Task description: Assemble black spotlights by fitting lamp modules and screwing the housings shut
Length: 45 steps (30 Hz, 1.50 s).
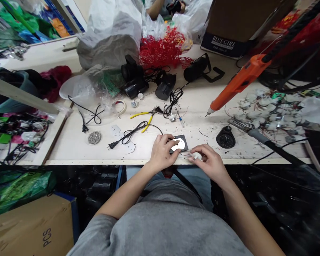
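My left hand (162, 152) rests at the near table edge with its fingers curled onto a white disc-shaped piece (179, 143) lying on a small dark square block (185, 140). Just to the right, my right hand (212, 163) pinches a small white motor-like part (196, 155) with thin wires running toward the block. Both hands are closed on their parts.
Yellow-handled pliers (146, 115), black cords and plugs (128, 137), a soldering iron with its stand (225, 137), a hanging orange power screwdriver (238, 82), a heap of small white motors (266, 108), black lamp housings (134, 80), red mesh, plastic bags and cardboard boxes surround the bench. Another person's arm shows at the far end.
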{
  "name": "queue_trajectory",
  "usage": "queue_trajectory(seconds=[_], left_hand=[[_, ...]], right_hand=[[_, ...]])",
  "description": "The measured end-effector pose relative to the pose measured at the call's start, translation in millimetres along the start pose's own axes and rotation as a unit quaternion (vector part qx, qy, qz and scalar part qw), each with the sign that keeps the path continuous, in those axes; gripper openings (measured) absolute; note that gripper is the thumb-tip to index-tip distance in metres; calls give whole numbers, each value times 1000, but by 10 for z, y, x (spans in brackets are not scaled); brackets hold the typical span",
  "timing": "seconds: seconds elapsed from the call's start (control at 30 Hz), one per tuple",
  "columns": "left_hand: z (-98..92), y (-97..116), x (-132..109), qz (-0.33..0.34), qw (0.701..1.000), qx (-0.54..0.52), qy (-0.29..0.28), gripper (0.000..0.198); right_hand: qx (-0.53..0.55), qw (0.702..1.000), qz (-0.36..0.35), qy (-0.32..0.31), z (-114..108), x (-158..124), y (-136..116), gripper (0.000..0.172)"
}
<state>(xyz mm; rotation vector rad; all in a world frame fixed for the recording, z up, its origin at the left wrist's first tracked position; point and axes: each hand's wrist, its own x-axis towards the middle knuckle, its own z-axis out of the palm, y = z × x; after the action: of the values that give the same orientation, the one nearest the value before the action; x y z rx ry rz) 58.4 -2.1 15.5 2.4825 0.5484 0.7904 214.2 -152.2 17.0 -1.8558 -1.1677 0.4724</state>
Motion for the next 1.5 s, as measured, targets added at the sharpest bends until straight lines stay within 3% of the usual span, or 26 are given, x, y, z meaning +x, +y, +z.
queue_trajectory(seconds=[0.13,0.27,0.47,0.6,0.7,0.8,0.9,1.0,1.13,1.37,1.5], left_hand=[[6,23,-12,-21,1000,11,-5,34],[34,35,-38,-25,1000,10,-9,31],[55,29,-69,-50,999,-11,-13,32],[47,18,-70,-48,998,-27,-15,31],[45,12,-67,-54,998,-40,-20,32],[56,8,-64,-63,997,-46,-24,32],[71,3,-66,-67,996,-58,-23,39],[83,-6,-76,-72,995,-72,-19,45],[86,-29,-98,-68,993,-93,-9,51],[76,-61,-126,-72,990,-121,-10,54],[63,-107,-116,-73,988,-133,-32,68]], right_hand=[[81,995,17,-56,-166,-14,43,29],[125,986,19,-107,-209,-25,20,42],[149,981,55,-109,-144,106,-18,34],[46,989,-36,-133,-186,198,-62,27],[-79,982,-156,-71,-220,230,-106,25],[-108,970,-220,-5,-204,261,-159,25],[-64,974,-216,7,-142,332,-203,18],[-1,984,-177,-25,-61,441,-205,16],[-16,986,-158,-44,29,567,-214,17],[-134,960,-225,-98,73,621,-421,23],[-153,935,-295,-127,134,681,-329,27]])
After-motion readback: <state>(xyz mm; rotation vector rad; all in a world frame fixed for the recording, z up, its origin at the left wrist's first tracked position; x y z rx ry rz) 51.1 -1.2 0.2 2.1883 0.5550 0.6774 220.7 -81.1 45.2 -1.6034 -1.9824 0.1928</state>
